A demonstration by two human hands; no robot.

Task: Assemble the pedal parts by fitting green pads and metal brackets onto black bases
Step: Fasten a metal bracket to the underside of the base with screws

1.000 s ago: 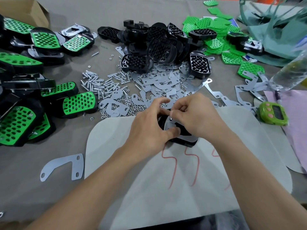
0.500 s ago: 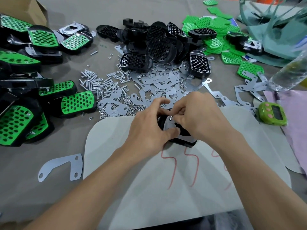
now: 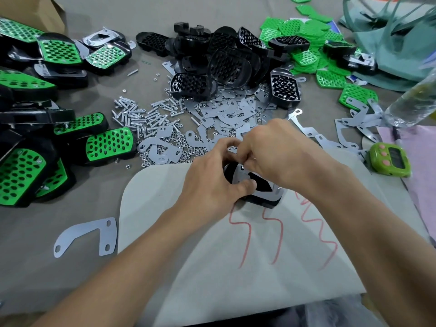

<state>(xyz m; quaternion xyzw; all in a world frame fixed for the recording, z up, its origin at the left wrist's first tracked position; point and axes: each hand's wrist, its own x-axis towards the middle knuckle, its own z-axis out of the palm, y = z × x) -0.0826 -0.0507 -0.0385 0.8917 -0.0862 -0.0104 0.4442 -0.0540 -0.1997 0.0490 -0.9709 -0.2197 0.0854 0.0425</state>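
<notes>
A black pedal base [image 3: 262,197] with a metal bracket [image 3: 271,192] on top lies on the white mat [image 3: 236,267] in the middle. My left hand [image 3: 212,182] grips the base from its left side, thumb pressed on the bracket. My right hand [image 3: 273,154] curls over the far end, fingertips pinching something small that is hidden by the fingers. Loose black bases [image 3: 226,60] are piled at the back, green pads [image 3: 306,34] at the back right, flat metal brackets [image 3: 226,116] just beyond my hands.
Finished green-and-black pedals [image 3: 108,145] crowd the left side. Screws [image 3: 136,116] and nuts [image 3: 169,154] lie scattered left of the brackets. A single bracket [image 3: 87,234] sits at the near left. A green timer [image 3: 389,161], a plastic bottle [image 3: 410,102] and pink paper [image 3: 420,161] occupy the right.
Both hands stay on the base at the same spot. My right fingers have shifted slightly over the far end of the bracket.
</notes>
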